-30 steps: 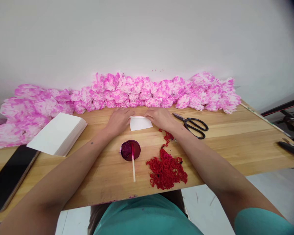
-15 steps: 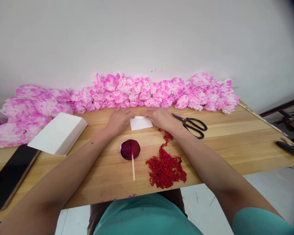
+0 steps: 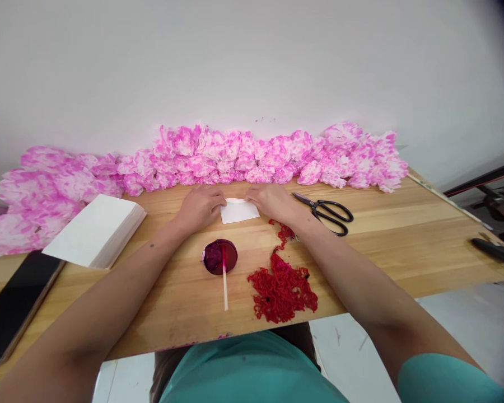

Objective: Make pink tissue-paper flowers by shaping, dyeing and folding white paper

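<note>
A small white sheet of paper (image 3: pixel 239 212) lies on the wooden table with a narrow fold along its far edge. My left hand (image 3: pixel 201 207) pinches its left end, fingers curled. At the opposite end, my right hand (image 3: pixel 271 200) is closed on the far corner. Black-handled scissors (image 3: pixel 334 211) rest just right of my right hand. Nearer to me stands a small round dish of dark purple-red dye (image 3: pixel 214 256), a dye-tipped stick (image 3: pixel 225 288) leaning in it. Tangled red yarn (image 3: pixel 283 291) lies right of the dish, one strand trailing toward my right wrist.
Pink and white crumpled paper flowers (image 3: pixel 235 157) line the wall at the back. A thick stack of white paper (image 3: pixel 90 229) sits to the left, by a black phone (image 3: pixel 12 308). A black-handled tool (image 3: pixel 493 252) lies near the right table edge.
The view has shifted slightly. Both hands stay at the two ends of the paper, and the left hand's fingers have curled a little more.
</note>
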Demonstrator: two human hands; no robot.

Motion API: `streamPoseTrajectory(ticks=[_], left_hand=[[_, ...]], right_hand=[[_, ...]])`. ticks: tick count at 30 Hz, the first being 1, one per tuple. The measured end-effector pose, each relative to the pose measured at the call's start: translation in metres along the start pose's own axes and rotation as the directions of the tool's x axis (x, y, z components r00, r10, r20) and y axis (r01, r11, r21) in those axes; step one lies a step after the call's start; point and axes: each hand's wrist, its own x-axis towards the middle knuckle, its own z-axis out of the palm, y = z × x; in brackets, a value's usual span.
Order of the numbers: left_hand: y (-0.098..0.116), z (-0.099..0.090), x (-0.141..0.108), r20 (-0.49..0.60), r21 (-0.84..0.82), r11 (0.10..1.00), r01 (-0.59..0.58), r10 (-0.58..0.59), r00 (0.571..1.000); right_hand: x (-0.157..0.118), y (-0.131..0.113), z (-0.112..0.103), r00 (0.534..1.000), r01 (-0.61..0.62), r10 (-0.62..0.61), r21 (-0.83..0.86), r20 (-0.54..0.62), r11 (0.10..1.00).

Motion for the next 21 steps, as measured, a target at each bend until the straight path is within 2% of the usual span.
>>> streamPoseTrajectory(ticks=[6, 13, 18, 21], left_hand=[[0.009, -0.005, 0.001, 0.026, 0.045, 0.999, 0.022, -0.023, 0.999], [0.008, -0.002, 0.004, 0.072, 0.139, 0.990, 0.001, -0.011, 0.997], [0.006, -0.001, 0.002, 0.046, 0.174, 0.985, -0.003, -0.005, 0.999], [0.005, -0.001, 0.002, 0.066, 0.188, 0.981, -0.038, 0.026, 0.997]], right_hand=[[0.000, -0.002, -0.003, 1.000, 0.016, -0.016, -0.021, 0.023, 1.000], [0.001, -0.005, -0.010, 0.997, -0.016, 0.016, -0.002, 0.081, 1.000], [0.002, -0.007, -0.011, 0.994, -0.033, 0.035, -0.018, 0.105, 0.999], [0.002, -0.009, -0.013, 0.993, -0.031, 0.034, -0.031, 0.114, 0.999]])
